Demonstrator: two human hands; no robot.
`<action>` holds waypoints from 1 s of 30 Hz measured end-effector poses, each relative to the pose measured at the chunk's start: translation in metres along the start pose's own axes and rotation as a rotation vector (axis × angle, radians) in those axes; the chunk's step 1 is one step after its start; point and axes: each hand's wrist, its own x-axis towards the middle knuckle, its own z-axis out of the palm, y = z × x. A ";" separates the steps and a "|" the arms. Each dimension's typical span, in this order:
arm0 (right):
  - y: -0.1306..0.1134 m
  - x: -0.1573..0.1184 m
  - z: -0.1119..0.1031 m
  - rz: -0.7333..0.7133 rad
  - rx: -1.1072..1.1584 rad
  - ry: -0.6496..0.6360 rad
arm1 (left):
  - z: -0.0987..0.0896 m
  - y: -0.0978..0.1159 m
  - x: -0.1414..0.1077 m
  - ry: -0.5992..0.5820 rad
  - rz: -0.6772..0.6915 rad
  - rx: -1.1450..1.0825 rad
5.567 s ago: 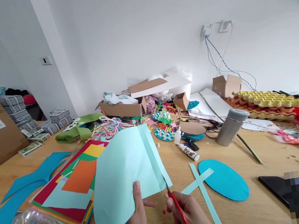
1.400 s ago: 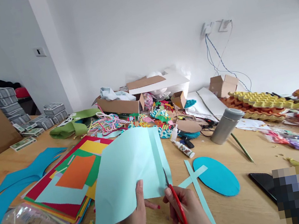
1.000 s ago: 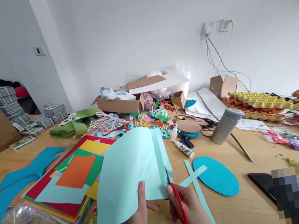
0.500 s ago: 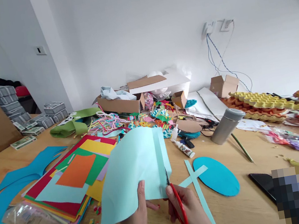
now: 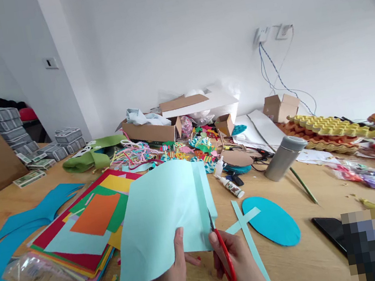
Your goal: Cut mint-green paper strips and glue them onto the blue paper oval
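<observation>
A pale mint-green sheet of paper (image 5: 157, 217) is held up by my left hand (image 5: 175, 269), the thumb on its near face and the other fingers behind it. My right hand (image 5: 234, 257) is closed round the red handles of a pair of scissors (image 5: 224, 254). Their blades point up along a folded strip at the sheet's right edge, and part of them is hidden by the paper. Two cut mint strips (image 5: 249, 240) lie crossed on the table, one end over a blue oval (image 5: 273, 222).
A stack of coloured paper (image 5: 95, 213) lies left, beside blue offcuts (image 5: 37, 213). Behind are glue bottles (image 5: 231, 186), a grey tumbler (image 5: 286, 157), and an open cardboard box (image 5: 150, 132). A black phone (image 5: 328, 232) and egg trays (image 5: 332, 126) are on the right.
The mint sheet has tilted slightly, its lower left corner swinging a little left. My right hand and the scissors have shifted very slightly right.
</observation>
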 end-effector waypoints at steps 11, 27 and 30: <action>-0.004 0.001 -0.001 -0.001 -0.028 -0.005 | 0.001 -0.008 -0.002 -0.058 -0.051 -0.035; -0.003 0.002 0.003 0.038 0.028 0.019 | 0.003 -0.002 -0.002 -0.044 -0.159 -0.186; 0.002 0.002 0.003 0.044 0.046 -0.004 | 0.003 -0.006 -0.004 -0.011 -0.109 -0.103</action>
